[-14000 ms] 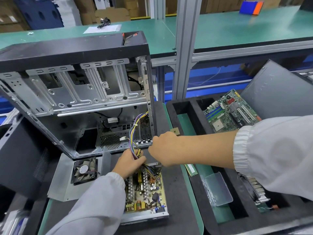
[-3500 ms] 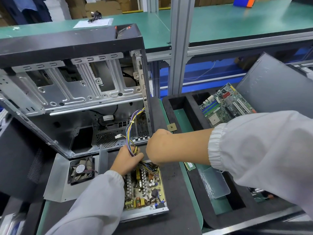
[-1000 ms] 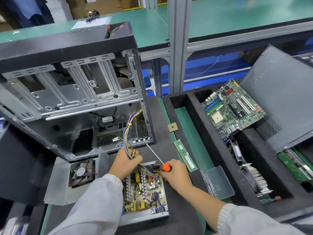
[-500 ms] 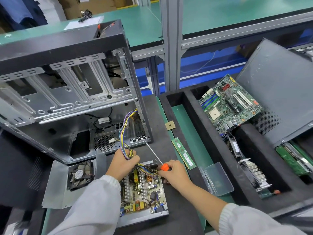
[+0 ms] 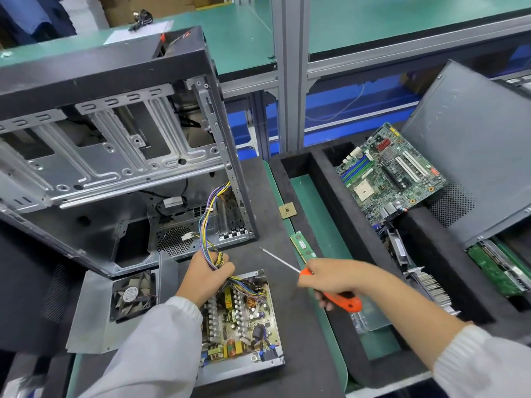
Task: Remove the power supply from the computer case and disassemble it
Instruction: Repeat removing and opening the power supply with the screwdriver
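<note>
- Fingers (image 5: pixel 221 267) of the left hand (image 5: pixel 205 278) clench the cable bundle (image 5: pixel 209 219) running from the computer case (image 5: pixel 115 139) to the open power supply (image 5: pixel 241 320), which lies near the case on the table (image 5: pixel 304 354).
- Right hand (image 5: pixel 333 280) fingers grip an orange screwdriver (image 5: pixel 342 300), its tip raised right of the bundle.
- Fan cover (image 5: pixel 94 317) lies left of the supply.

Long white sleeves (image 5: pixel 161 349) with ribbed elastic cuffs (image 5: pixel 471 357).
</note>
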{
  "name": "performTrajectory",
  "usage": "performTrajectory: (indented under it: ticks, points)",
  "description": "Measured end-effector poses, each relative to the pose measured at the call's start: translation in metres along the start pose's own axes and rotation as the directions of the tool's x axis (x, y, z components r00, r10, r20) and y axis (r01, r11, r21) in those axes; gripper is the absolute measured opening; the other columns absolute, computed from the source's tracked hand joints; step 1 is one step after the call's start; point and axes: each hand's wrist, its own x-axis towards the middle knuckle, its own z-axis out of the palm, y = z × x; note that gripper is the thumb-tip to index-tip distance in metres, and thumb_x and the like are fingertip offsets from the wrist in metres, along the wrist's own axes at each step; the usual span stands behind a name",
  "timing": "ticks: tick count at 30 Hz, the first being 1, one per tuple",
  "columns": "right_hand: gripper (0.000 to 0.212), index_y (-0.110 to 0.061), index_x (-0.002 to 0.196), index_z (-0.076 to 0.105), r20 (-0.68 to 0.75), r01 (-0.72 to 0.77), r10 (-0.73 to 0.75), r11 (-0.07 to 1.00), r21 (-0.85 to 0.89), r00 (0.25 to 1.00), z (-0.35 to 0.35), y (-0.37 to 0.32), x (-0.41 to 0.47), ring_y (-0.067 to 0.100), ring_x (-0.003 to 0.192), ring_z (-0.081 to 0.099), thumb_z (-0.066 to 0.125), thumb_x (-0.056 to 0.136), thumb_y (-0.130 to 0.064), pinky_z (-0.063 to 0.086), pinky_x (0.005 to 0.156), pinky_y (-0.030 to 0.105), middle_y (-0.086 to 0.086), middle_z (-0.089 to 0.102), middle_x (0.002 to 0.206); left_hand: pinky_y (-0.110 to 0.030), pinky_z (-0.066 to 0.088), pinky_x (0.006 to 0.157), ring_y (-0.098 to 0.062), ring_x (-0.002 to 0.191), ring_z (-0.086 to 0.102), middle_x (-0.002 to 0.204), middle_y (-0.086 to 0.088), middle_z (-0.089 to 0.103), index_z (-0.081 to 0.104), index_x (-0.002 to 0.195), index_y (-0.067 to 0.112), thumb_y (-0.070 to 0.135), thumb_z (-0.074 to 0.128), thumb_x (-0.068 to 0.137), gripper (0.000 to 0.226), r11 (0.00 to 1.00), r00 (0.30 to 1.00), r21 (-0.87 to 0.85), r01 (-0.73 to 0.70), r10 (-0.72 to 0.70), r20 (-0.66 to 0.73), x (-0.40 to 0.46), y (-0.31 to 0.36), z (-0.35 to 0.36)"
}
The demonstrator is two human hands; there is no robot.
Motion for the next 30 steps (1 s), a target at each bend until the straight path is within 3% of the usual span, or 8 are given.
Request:
performTrajectory:
  ticks: [4, 7, 9, 12, 16, 20, 27, 30]
  points:
    - [0.026, 0.002, 0.102, 0.054, -0.064, -0.061, 0.035, 0.877, -0.477, 0.997, -0.031, -0.027, -0.038, 0.026, 0.055, 0.06, 0.036, 0.095, -0.017, 0.046, 0.049, 0.026, 0.017, 0.066, 0.083, -0.026, 0.02, 0.053, -0.014, 0.052, 0.02, 0.052, 0.003, 0.022, 0.029, 0.055, 0.016, -0.003, 0.055, 0.076, 0.038, 0.999, 0.999, -0.009, -0.036, 0.036, 0.018, -0.001, 0.003, 0.0]
    - [0.016, -0.012, 0.076, 0.05, -0.203, -0.09, -0.102, 0.649, -0.755, 0.974, -0.029, -0.052, -0.057, 0.021, 0.055, 0.053, 0.049, 0.09, -0.02, 0.039, 0.054, 0.025, 0.002, 0.056, 0.064, -0.021, 0.019, 0.048, -0.008, 0.048, 0.017, 0.049, 0.008, 0.021, 0.026, 0.053, 0.019, -0.011, 0.052, 0.078, 0.047, 0.999, 0.999, 0.003, -0.045, 0.045, 0.022, -0.001, 0.004, 0.001]
    - [0.01, -0.012, 0.084, 0.05, -0.222, -0.086, -0.19, 0.544, -0.835, 0.956, -0.019, -0.066, -0.056, 0.024, 0.069, 0.05, 0.053, 0.09, -0.02, 0.032, 0.054, 0.025, 0.0, 0.053, 0.075, -0.02, 0.019, 0.047, -0.008, 0.048, 0.017, 0.05, 0.008, 0.021, 0.026, 0.053, 0.019, -0.012, 0.051, 0.079, 0.048, 0.999, 0.999, 0.004, -0.044, 0.044, 0.017, -0.001, 0.004, 0.0]
    - [0.014, -0.013, 0.104, 0.057, -0.218, -0.062, -0.25, 0.512, -0.857, 0.943, -0.01, -0.081, -0.045, 0.025, 0.073, 0.046, 0.054, 0.09, -0.017, 0.026, 0.05, 0.026, 0.002, 0.055, 0.092, -0.022, 0.02, 0.049, -0.008, 0.048, 0.019, 0.051, 0.005, 0.023, 0.029, 0.054, 0.017, -0.01, 0.052, 0.08, 0.044, 1.0, 1.0, -0.001, -0.029, 0.029, 0.006, -0.001, 0.002, 0.001]
    - [0.023, -0.013, 0.112, 0.058, -0.226, -0.058, -0.287, 0.495, -0.867, 0.931, -0.006, -0.092, -0.035, 0.026, 0.075, 0.046, 0.056, 0.09, -0.017, 0.035, 0.061, 0.031, 0.005, 0.058, 0.102, -0.024, 0.024, 0.051, -0.009, 0.049, 0.021, 0.053, 0.0, 0.026, 0.039, 0.059, 0.011, -0.009, 0.055, 0.081, 0.033, 1.0, 1.0, -0.005, -0.02, 0.02, -0.015, -0.001, 0.001, 0.001]
    - [0.029, -0.013, 0.118, 0.057, -0.221, -0.049, -0.307, 0.482, -0.875, 0.926, -0.003, -0.096, -0.027, 0.029, 0.088, 0.057, 0.058, 0.089, -0.016, 0.038, 0.066, 0.033, 0.005, 0.059, 0.113, -0.019, 0.021, 0.047, -0.008, 0.047, 0.019, 0.048, 0.008, 0.023, 0.027, 0.048, 0.024, -0.01, 0.053, 0.08, 0.054, 0.999, 0.999, 0.001, -0.047, 0.047, 0.0, 0.0, 0.0, 0.001]
    - [0.02, -0.016, 0.105, 0.056, -0.205, -0.043, -0.308, 0.462, -0.886, 0.929, -0.005, -0.102, -0.026, 0.026, 0.079, 0.049, 0.061, 0.087, -0.014, 0.036, 0.067, 0.033, 0.003, 0.045, 0.09, -0.018, 0.02, 0.046, -0.009, 0.048, 0.018, 0.05, 0.007, 0.021, 0.026, 0.053, 0.019, -0.011, 0.052, 0.079, 0.048, 0.997, 0.997, 0.005, -0.071, 0.071, 0.007, 0.001, 0.0, 0.001]
    - [0.028, -0.015, 0.113, 0.057, -0.207, -0.051, -0.302, 0.452, -0.89, 0.931, -0.006, -0.102, -0.027, 0.027, 0.081, 0.05, 0.061, 0.086, -0.014, 0.035, 0.066, 0.033, 0.004, 0.05, 0.094, -0.015, 0.021, 0.046, -0.009, 0.048, 0.018, 0.051, 0.006, 0.022, 0.029, 0.055, 0.016, -0.011, 0.052, 0.08, 0.044, 0.998, 0.998, 0.004, -0.067, 0.067, 0.003, 0.001, -0.001, 0.0]
